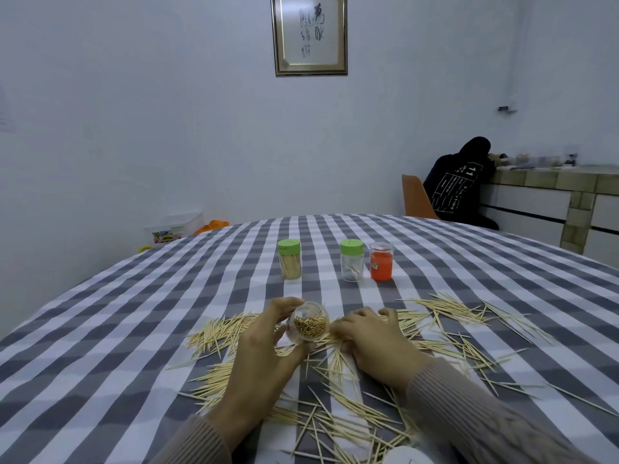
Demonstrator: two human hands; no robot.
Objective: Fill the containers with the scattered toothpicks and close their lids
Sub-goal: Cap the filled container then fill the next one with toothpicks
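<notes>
Clear jar (pixel 308 324) part-filled with toothpicks, gripped by left hand (pixel 268 343); right hand (pixel 371 339) grasp unclear.

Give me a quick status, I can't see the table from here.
Left hand grips open jar, part full. Right hand on loose toothpicks, grip unclear. Three jars stand behind. Nothing in the way.

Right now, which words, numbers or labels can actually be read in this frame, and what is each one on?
"11": white print on the black hoodie of the person seated at the far right; the smaller lines under it are too blurred to read.
Framed calligraphy on the wall: brush characters, not legible to me.
Plastic box beyond the table: coloured label, too blurred to read.
</notes>
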